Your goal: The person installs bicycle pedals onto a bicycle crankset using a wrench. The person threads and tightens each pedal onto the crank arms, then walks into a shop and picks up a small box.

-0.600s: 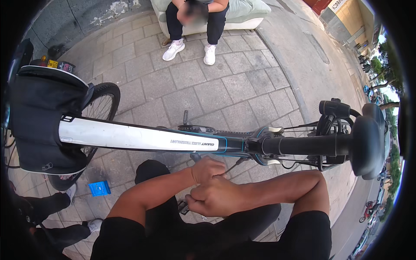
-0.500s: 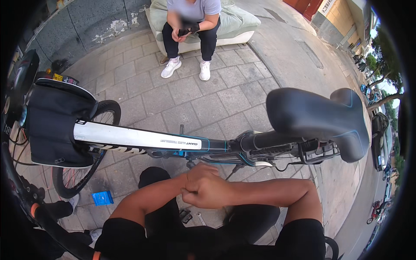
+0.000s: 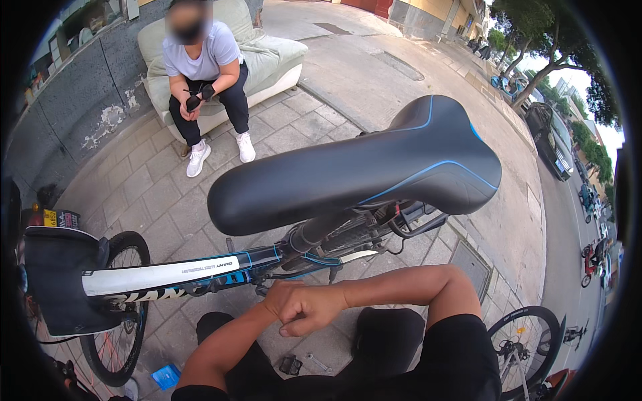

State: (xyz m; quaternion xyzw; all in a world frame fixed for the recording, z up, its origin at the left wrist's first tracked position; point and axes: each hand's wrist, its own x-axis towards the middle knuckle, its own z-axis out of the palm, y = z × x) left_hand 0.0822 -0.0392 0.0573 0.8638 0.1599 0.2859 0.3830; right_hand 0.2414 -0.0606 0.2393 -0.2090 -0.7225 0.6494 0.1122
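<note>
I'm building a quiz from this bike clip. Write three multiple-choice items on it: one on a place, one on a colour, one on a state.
1. Where are the person's hands relative to the bicycle's top tube?
A. Just below it, close together
B. On the saddle
C. On the front wheel

2. What colour is the saddle?
A. White with red lines
B. Black with blue lines
C. Brown

3. How is the right hand held?
A. Flat and spread open
B. Closed in a loose fist
C. Gripping the saddle

Answers:
1. A: the left hand and right hand meet just under the white and blue top tube.
2. B: the saddle is black with thin blue lines.
3. B: the right hand's fingers curl inward beside the left hand; whether it holds anything cannot be told.
</note>
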